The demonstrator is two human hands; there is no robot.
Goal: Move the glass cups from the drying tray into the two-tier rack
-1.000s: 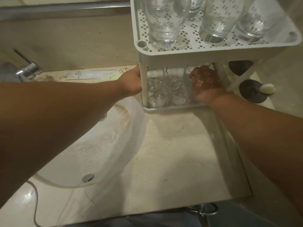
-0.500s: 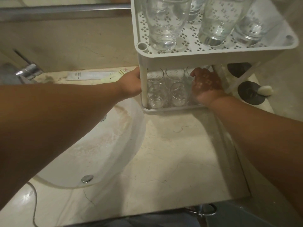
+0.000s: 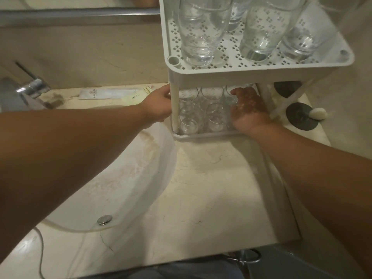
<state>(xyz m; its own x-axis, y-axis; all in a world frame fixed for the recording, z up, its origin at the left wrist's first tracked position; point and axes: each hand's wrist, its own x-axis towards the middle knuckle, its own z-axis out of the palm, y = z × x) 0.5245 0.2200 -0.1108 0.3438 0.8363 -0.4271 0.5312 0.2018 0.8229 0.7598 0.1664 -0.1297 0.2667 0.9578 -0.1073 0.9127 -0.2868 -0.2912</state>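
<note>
A white two-tier rack (image 3: pixel 259 74) stands on the marble counter. Tall glasses (image 3: pixel 201 37) stand upright on its perforated upper tier. Several small glass cups (image 3: pixel 189 123) sit in rows on the lower tier. My left hand (image 3: pixel 159 105) grips the rack's front left post (image 3: pixel 175 109). My right hand (image 3: pixel 249 109) reaches into the right side of the lower tier, fingers curled around a small glass cup (image 3: pixel 231 101) that it mostly hides. No drying tray is in view.
A white sink basin (image 3: pixel 124 178) with a metal drain lies left of the rack, and a chrome faucet (image 3: pixel 32 89) is at far left. Paper sachets (image 3: pixel 108 93) lie by the back wall. A dark round disc (image 3: pixel 300 119) sits right of the rack. The counter's front edge (image 3: pixel 201 256) is near me.
My right hand has shifted slightly lower and leftwards among the lower-tier cups. My left hand stays on the rack post.
</note>
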